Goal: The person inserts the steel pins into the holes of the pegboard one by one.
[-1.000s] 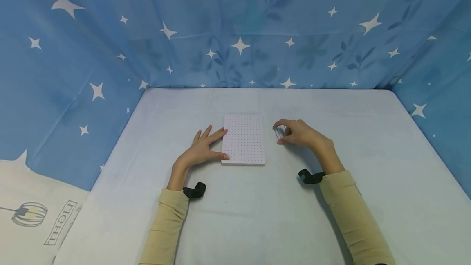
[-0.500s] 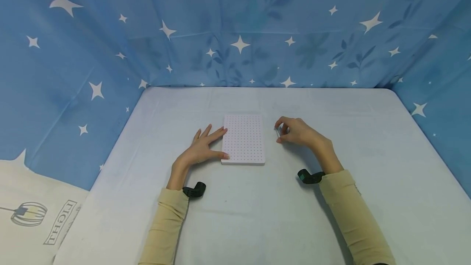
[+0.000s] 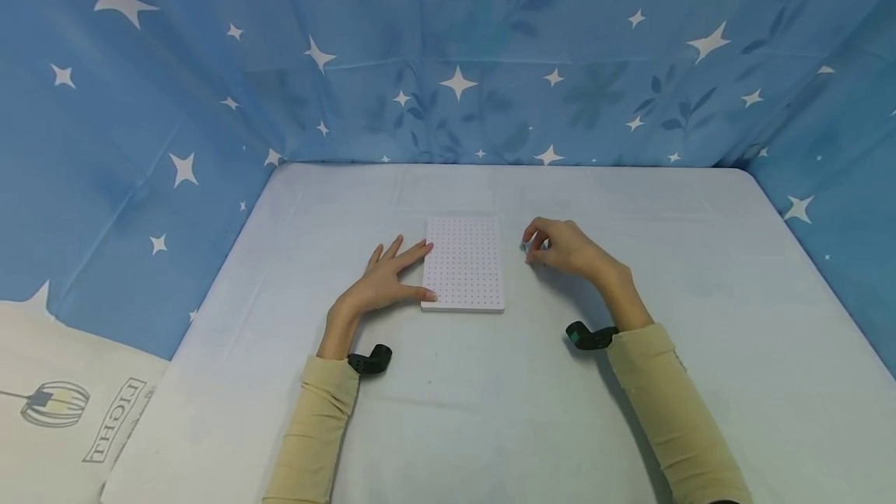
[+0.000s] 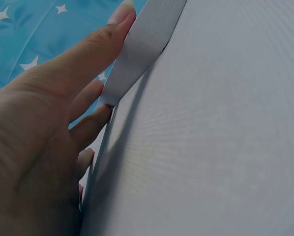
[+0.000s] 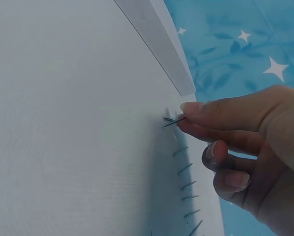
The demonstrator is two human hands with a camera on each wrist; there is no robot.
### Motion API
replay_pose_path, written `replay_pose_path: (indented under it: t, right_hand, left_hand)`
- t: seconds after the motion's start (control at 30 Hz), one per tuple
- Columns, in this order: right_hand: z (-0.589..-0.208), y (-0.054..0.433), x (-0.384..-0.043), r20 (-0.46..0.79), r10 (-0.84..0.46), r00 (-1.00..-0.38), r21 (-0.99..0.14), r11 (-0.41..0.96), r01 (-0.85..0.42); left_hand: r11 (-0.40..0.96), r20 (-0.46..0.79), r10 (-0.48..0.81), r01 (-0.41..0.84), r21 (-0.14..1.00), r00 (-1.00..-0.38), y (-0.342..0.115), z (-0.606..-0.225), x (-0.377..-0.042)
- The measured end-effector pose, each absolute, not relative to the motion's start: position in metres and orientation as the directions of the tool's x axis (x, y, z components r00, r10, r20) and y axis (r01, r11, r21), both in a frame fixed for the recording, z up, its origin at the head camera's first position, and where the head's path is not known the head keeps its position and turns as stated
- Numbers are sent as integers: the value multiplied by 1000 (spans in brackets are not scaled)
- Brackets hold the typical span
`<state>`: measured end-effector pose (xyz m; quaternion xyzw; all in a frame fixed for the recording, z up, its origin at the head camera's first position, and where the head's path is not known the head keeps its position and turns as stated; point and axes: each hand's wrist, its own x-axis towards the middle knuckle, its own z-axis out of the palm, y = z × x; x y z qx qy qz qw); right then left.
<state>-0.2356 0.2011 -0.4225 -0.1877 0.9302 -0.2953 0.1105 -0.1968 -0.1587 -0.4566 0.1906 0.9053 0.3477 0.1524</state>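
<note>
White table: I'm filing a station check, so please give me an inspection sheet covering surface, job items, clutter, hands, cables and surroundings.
Surface: white table, faint creases.
Job items: white pegboard, flat, with rows of small dark holes; thin metal pin at the right hand's fingertips; row of similar pins below that hand, lying or standing not clear.
Clutter: nothing seen.
Left hand: fingers spread, thumb and index fingertip touching the pegboard's left side.
Right hand: right of the pegboard, thumb and forefinger pinching the pin.
Cables: nothing seen.
Surroundings: blue star-patterned curtain behind and at both sides; cream cloth with a lamp print at left.
</note>
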Motion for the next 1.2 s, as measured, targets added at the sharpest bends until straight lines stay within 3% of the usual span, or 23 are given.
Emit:
replay_pose_path:
  t: [1.0, 1.2]
  right_hand:
    - [-406, 191, -226, 37, -411, -911, -613, 710, -345]
    - [-402, 185, -225, 118, -414, -903, -621, 679, -392]
  left_hand:
    - [687, -134, 465, 262, 678, -875, -158, -457, -196]
    - [691, -136, 459, 256, 676, -878, -158, -457, -197]
